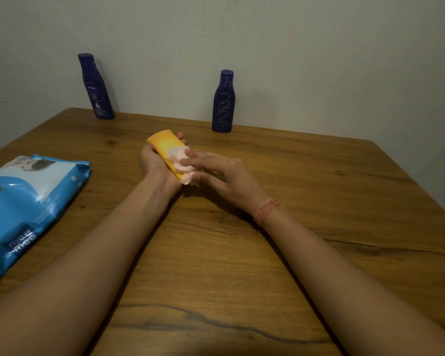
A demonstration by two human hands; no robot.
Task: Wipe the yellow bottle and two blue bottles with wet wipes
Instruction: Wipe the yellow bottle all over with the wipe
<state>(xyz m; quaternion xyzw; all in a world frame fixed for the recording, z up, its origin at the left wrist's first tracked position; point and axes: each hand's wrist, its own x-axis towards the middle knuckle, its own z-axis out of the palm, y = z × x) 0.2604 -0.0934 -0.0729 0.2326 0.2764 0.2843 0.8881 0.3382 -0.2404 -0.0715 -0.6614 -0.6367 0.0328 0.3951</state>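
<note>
My left hand (153, 163) grips the yellow bottle (165, 143), which lies tilted with its base pointing away from me above the middle of the wooden table (319, 201). My right hand (224, 176) presses a white wet wipe (181, 160) against the bottle's side with its fingers stretched over it; the wipe's lower edge hangs below the bottle. Two blue bottles stand upright at the far edge by the wall: a taller one (95, 86) at the back left and a shorter one (223, 101) near the middle.
A blue pack of wet wipes (28, 201) lies flat on the table's left side, partly out of view. A pale wall rises right behind the table. My right wrist wears a thin orange thread band (266, 211).
</note>
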